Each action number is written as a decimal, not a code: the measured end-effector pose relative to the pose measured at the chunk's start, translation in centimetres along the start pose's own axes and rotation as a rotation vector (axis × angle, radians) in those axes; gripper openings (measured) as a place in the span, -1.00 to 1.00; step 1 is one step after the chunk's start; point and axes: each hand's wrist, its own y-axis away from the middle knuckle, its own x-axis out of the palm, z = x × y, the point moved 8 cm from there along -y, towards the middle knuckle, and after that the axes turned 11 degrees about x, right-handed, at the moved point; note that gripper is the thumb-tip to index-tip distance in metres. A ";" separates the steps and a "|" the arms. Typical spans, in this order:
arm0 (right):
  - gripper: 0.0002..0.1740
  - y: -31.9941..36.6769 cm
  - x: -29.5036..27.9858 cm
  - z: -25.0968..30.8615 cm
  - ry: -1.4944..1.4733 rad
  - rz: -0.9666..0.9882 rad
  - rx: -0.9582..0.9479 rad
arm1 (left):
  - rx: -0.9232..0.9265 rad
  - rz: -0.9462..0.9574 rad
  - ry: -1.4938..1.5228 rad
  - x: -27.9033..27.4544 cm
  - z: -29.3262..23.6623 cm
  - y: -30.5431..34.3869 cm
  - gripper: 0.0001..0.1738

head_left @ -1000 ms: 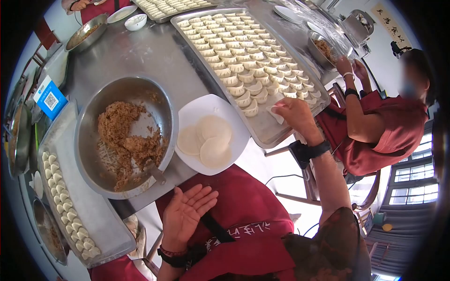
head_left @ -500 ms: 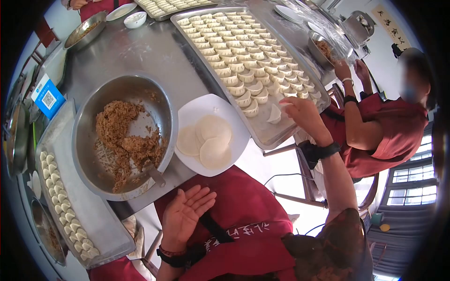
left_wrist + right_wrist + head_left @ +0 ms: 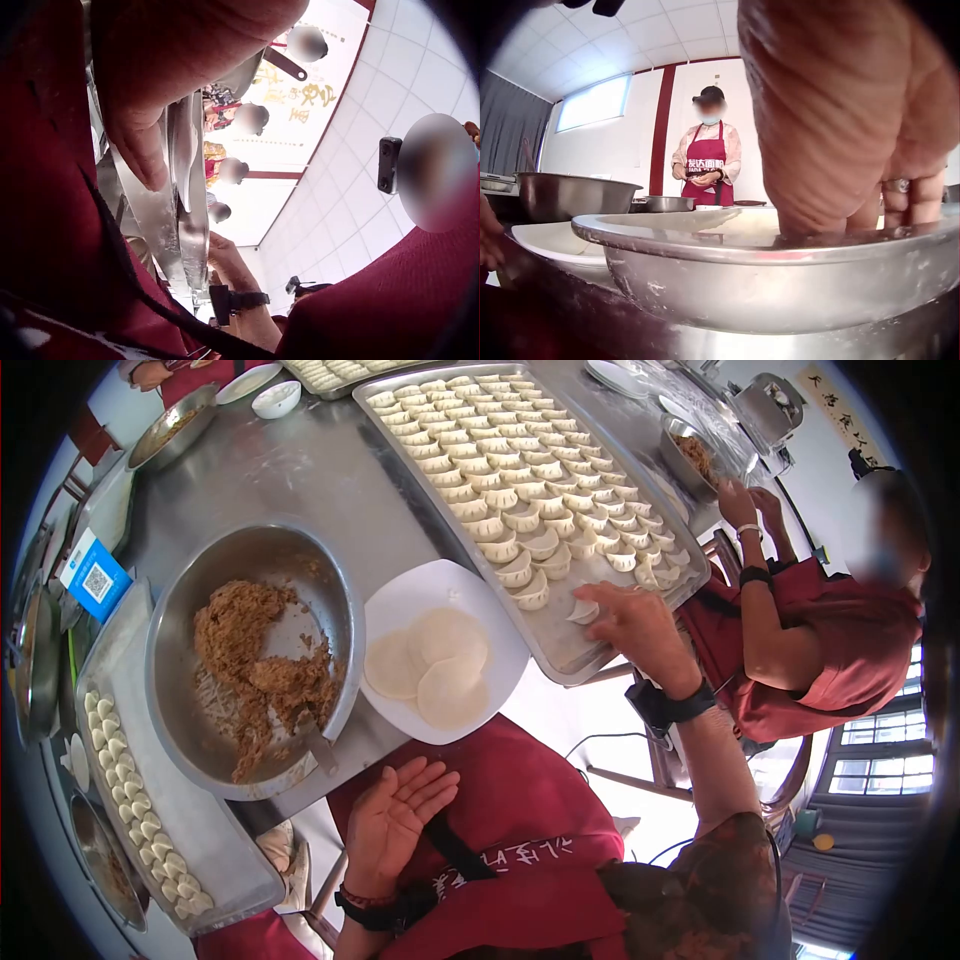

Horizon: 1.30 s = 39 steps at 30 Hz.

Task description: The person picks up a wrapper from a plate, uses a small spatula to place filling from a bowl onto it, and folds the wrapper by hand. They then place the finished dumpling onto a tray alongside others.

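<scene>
My right hand (image 3: 645,632) reaches over the near end of a large metal tray (image 3: 560,650), thumb and forefinger on either side of a white dumpling (image 3: 581,612), pinching it. Rows of pleated dumplings (image 3: 500,475) fill the tray beyond. In the right wrist view the hand (image 3: 847,112) reaches down past the tray's rim (image 3: 780,259), which hides the fingertips. My left hand (image 3: 390,820) lies palm up and empty above the apron, fingers extended. Round wrappers (image 3: 450,660) overlap on a white plate (image 3: 505,685) between the hands.
A metal bowl (image 3: 165,735) of brown filling (image 3: 240,630) with a utensil handle stands left of the plate. A second tray (image 3: 230,860) with small dumplings (image 3: 135,800) is at the far left. Another person (image 3: 800,630) works beyond the right hand.
My right hand left the dumpling standing on the tray, moved back, then returned with thumb and forefinger around it. The left hand has stayed palm up. The head view has shifted slightly.
</scene>
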 end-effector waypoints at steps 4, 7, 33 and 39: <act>-0.52 -0.2 0.6 0.7 -0.039 0.031 -0.029 | -0.001 0.000 0.000 -0.3 0.1 -0.3 -0.47; -0.55 -0.2 0.9 0.6 -0.046 -0.003 -0.057 | 0.002 -0.003 0.001 -0.6 0.1 -0.4 -0.48; -0.85 -0.2 -0.5 -0.5 -0.125 -0.092 -0.049 | 0.028 -0.014 -0.014 -1.7 -0.7 -0.5 -0.50; -0.91 -0.6 -0.8 0.4 -0.027 -0.104 -0.187 | 0.047 -0.017 -0.014 -1.9 -0.8 -0.3 -0.50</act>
